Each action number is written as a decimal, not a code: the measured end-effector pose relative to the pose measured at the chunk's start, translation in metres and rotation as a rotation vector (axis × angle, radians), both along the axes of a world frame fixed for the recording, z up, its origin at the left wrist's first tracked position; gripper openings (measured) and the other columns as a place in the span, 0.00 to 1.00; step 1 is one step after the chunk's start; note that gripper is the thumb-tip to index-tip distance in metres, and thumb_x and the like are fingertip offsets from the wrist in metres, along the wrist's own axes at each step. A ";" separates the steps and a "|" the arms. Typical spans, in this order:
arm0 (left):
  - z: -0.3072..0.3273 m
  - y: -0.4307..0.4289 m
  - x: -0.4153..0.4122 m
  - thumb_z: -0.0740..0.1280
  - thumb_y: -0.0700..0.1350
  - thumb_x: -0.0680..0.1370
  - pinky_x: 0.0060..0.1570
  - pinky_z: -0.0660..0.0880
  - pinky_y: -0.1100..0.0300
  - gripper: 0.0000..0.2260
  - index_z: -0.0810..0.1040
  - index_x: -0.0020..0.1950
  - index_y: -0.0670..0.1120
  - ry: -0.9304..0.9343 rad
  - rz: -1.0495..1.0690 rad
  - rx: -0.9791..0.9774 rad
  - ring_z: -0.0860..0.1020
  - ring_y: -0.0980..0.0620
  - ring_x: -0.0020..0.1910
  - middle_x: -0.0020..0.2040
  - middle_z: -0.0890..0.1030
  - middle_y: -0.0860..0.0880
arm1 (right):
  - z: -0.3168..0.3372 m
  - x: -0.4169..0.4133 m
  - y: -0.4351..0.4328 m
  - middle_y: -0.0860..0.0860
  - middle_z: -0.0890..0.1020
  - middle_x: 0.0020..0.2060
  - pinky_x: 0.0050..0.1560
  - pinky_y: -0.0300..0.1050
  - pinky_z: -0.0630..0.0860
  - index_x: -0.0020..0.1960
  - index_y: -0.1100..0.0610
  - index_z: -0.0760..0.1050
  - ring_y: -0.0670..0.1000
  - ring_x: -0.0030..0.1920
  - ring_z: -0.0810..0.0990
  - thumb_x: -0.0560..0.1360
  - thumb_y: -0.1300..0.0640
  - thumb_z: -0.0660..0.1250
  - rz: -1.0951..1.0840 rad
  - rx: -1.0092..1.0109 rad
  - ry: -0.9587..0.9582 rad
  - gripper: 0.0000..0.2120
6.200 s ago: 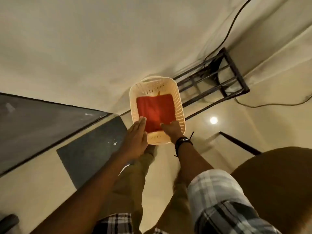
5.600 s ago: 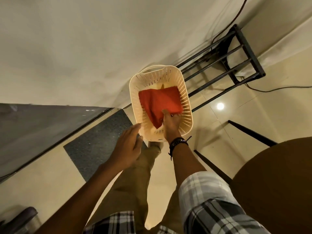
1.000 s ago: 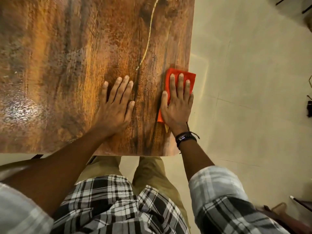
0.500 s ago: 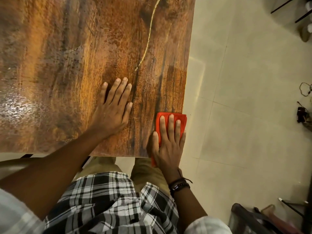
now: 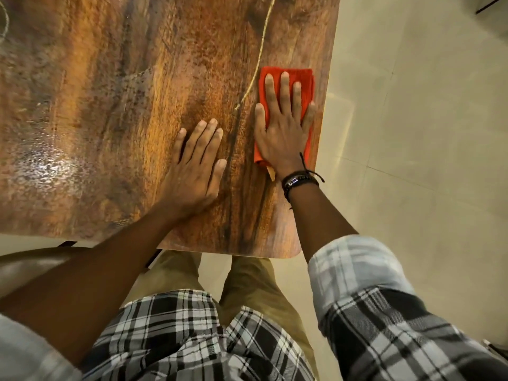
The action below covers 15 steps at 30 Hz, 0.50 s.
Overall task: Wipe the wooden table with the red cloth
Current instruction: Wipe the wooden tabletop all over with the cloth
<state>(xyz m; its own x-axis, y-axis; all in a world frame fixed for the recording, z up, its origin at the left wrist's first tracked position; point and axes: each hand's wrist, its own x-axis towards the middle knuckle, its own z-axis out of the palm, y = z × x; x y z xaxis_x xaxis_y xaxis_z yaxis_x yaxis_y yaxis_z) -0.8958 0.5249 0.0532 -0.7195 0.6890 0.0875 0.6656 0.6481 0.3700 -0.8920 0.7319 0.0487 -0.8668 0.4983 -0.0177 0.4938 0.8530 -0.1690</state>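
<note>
A folded red cloth [image 5: 301, 75] lies flat on the wooden table [image 5: 110, 105], close to its right edge. My right hand [image 5: 283, 127] presses down on the cloth, palm flat, fingers spread and pointing away from me; it covers most of the cloth. My left hand [image 5: 195, 169] rests flat on the bare wood just left of it, fingers apart, holding nothing. A pale crack line [image 5: 261, 48] runs up the tabletop beside the cloth.
The table's near edge [image 5: 233, 250] runs just in front of my legs, its right edge [image 5: 325, 105] borders pale floor tiles [image 5: 412, 133]. A brown chair seat [image 5: 33, 265] shows at the lower left. A glossy patch [image 5: 41, 166] shines on the left tabletop.
My right hand has pushed the red cloth away from me along the right edge, from near the front edge to farther up the table. My left hand has stayed planted.
</note>
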 end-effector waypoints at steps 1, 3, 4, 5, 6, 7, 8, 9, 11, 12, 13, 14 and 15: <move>0.001 -0.001 0.001 0.48 0.50 0.85 0.79 0.48 0.43 0.25 0.60 0.79 0.40 -0.009 0.007 0.009 0.55 0.47 0.80 0.80 0.59 0.42 | 0.001 0.009 -0.006 0.52 0.57 0.81 0.78 0.64 0.44 0.81 0.48 0.56 0.55 0.81 0.52 0.83 0.44 0.50 0.022 -0.002 0.013 0.27; 0.002 -0.002 0.001 0.47 0.51 0.85 0.79 0.49 0.43 0.25 0.59 0.79 0.40 -0.029 0.023 0.028 0.55 0.47 0.80 0.80 0.59 0.42 | 0.004 0.031 -0.023 0.52 0.57 0.81 0.78 0.64 0.44 0.81 0.49 0.57 0.55 0.81 0.52 0.83 0.45 0.51 0.060 -0.009 0.021 0.27; 0.003 -0.002 0.000 0.47 0.51 0.85 0.78 0.50 0.43 0.25 0.59 0.79 0.40 -0.038 0.032 0.039 0.55 0.47 0.80 0.80 0.59 0.42 | 0.006 0.044 -0.035 0.52 0.56 0.81 0.78 0.63 0.45 0.81 0.49 0.56 0.55 0.81 0.51 0.83 0.45 0.51 0.075 -0.016 0.012 0.27; 0.003 -0.002 0.000 0.46 0.51 0.85 0.78 0.51 0.43 0.26 0.59 0.79 0.40 -0.047 0.036 0.049 0.55 0.47 0.80 0.80 0.59 0.42 | 0.009 0.059 -0.049 0.51 0.56 0.81 0.78 0.64 0.45 0.81 0.49 0.56 0.54 0.81 0.50 0.83 0.45 0.51 0.091 -0.030 0.002 0.27; 0.003 -0.002 0.000 0.46 0.52 0.85 0.78 0.51 0.43 0.26 0.59 0.79 0.40 -0.056 0.036 0.061 0.55 0.47 0.80 0.80 0.59 0.42 | 0.012 0.075 -0.064 0.51 0.55 0.81 0.78 0.64 0.46 0.81 0.48 0.56 0.54 0.81 0.50 0.83 0.45 0.52 0.112 -0.048 -0.008 0.27; 0.003 -0.003 -0.001 0.46 0.52 0.85 0.78 0.51 0.43 0.26 0.59 0.79 0.40 -0.072 0.036 0.078 0.55 0.47 0.80 0.80 0.59 0.42 | 0.016 0.094 -0.079 0.50 0.54 0.81 0.78 0.64 0.46 0.81 0.48 0.55 0.53 0.81 0.49 0.83 0.45 0.52 0.137 -0.072 -0.022 0.27; 0.003 -0.003 -0.001 0.46 0.53 0.85 0.79 0.51 0.44 0.26 0.59 0.79 0.40 -0.093 0.045 0.103 0.55 0.47 0.80 0.80 0.60 0.42 | 0.019 0.114 -0.091 0.50 0.54 0.81 0.78 0.64 0.46 0.81 0.48 0.55 0.53 0.81 0.48 0.83 0.45 0.52 0.170 -0.095 -0.038 0.27; 0.004 -0.003 -0.002 0.47 0.53 0.84 0.79 0.51 0.45 0.26 0.60 0.79 0.40 -0.115 0.066 0.131 0.55 0.47 0.80 0.80 0.60 0.43 | 0.021 0.134 -0.101 0.49 0.53 0.81 0.78 0.65 0.47 0.81 0.48 0.55 0.53 0.81 0.48 0.83 0.44 0.53 0.208 -0.113 -0.054 0.28; 0.007 -0.002 -0.005 0.49 0.53 0.84 0.79 0.50 0.46 0.26 0.63 0.78 0.41 -0.144 0.127 0.176 0.57 0.47 0.80 0.79 0.62 0.43 | 0.020 0.169 -0.107 0.49 0.54 0.81 0.76 0.68 0.51 0.81 0.47 0.55 0.53 0.81 0.49 0.82 0.44 0.55 0.258 -0.108 -0.075 0.28; 0.009 0.001 -0.009 0.49 0.53 0.84 0.79 0.50 0.46 0.26 0.64 0.77 0.41 -0.150 0.155 0.189 0.57 0.47 0.79 0.79 0.63 0.43 | 0.019 0.181 -0.106 0.49 0.55 0.81 0.75 0.69 0.53 0.81 0.46 0.56 0.53 0.81 0.51 0.82 0.43 0.55 0.242 -0.092 -0.075 0.28; 0.011 0.005 -0.017 0.50 0.54 0.84 0.79 0.49 0.47 0.25 0.65 0.77 0.41 -0.151 0.176 0.199 0.58 0.47 0.79 0.78 0.64 0.43 | 0.018 0.188 -0.101 0.49 0.56 0.81 0.75 0.70 0.54 0.80 0.46 0.56 0.53 0.81 0.52 0.82 0.43 0.54 0.201 -0.080 -0.073 0.28; 0.014 0.012 -0.028 0.50 0.54 0.84 0.78 0.48 0.48 0.25 0.65 0.77 0.41 -0.150 0.187 0.206 0.58 0.46 0.79 0.78 0.65 0.43 | 0.019 0.189 -0.096 0.49 0.57 0.81 0.75 0.70 0.54 0.80 0.46 0.57 0.54 0.81 0.53 0.82 0.42 0.53 0.142 -0.076 -0.071 0.27; 0.016 0.021 -0.043 0.51 0.53 0.84 0.78 0.47 0.49 0.25 0.65 0.77 0.41 -0.149 0.190 0.209 0.58 0.46 0.79 0.78 0.65 0.43 | 0.019 0.186 -0.090 0.49 0.58 0.80 0.75 0.70 0.54 0.80 0.46 0.58 0.54 0.81 0.53 0.82 0.42 0.52 0.086 -0.082 -0.068 0.27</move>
<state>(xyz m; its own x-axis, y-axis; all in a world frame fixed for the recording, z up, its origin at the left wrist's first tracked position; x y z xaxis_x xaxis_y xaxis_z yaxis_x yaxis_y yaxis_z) -0.9388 0.5459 0.0690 -0.8489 0.5197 0.0969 0.4686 0.6550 0.5928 -0.7061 0.6419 0.0680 -0.9016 0.4167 -0.1157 0.4322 0.8775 -0.2080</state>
